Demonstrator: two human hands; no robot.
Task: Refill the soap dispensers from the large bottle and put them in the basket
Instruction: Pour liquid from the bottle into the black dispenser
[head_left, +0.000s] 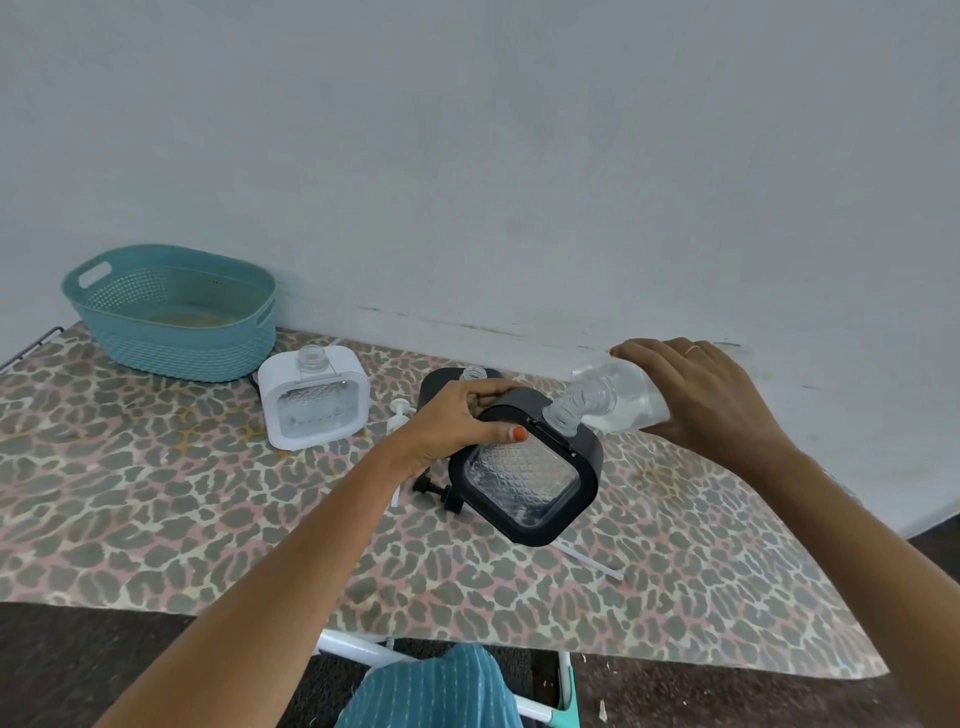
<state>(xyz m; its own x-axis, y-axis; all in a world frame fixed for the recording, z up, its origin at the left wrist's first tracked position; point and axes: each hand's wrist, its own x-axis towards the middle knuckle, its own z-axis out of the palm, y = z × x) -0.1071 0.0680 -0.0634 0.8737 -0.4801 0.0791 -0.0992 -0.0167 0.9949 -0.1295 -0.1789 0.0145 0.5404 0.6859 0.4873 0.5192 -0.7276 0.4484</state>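
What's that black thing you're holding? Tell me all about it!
The black soap dispenser is a rounded square frame around a clear, diamond-patterned tank, with an open clear threaded neck, pump off. The left hand grips its upper edge, holding it tilted over the table. The mouth of the large bottle meets its neck.

A black-framed soap dispenser (525, 474) is held tilted by the left hand (457, 423); the large clear bottle (621, 397), gripped by the right hand (701, 400), is tipped to its neck.

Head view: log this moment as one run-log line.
step: refill pour | left hand: grips tilted black dispenser | right hand: tips large bottle, mouth at dispenser neck | white dispenser: uncapped | basket: no dispensers inside
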